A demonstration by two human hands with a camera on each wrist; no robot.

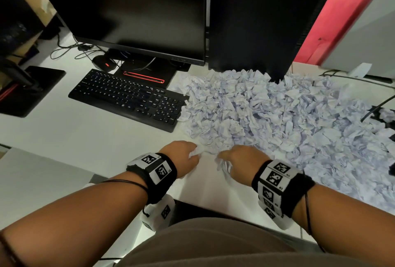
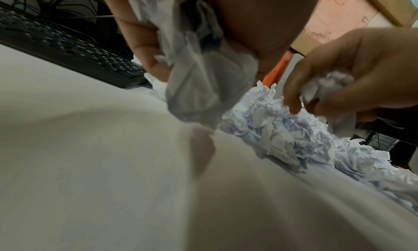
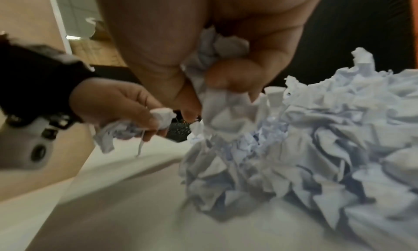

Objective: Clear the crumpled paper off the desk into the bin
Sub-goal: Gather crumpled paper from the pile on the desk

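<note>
Light, soft, springy crumpled paper (image 1: 277, 121), heaped on the desk (image 1: 74, 138) at centre right, is best taken by loose handfuls, as wads are clutched by the left hand (image 1: 183, 157) and right hand (image 1: 241, 164).

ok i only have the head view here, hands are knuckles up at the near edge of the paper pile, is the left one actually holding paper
Observer: Yes. In the left wrist view the left hand has its fingers curled round a crumpled wad that hangs below the palm.
Operator: and the right
Observer: The right hand grips its own wad, pinched between thumb and fingers.
Operator: is that wad free of the pile
Observer: Cannot tell. In the right wrist view its lower end runs into the top of the paper pile.
Operator: any bin anywhere
Observer: None shows in any view.
</note>
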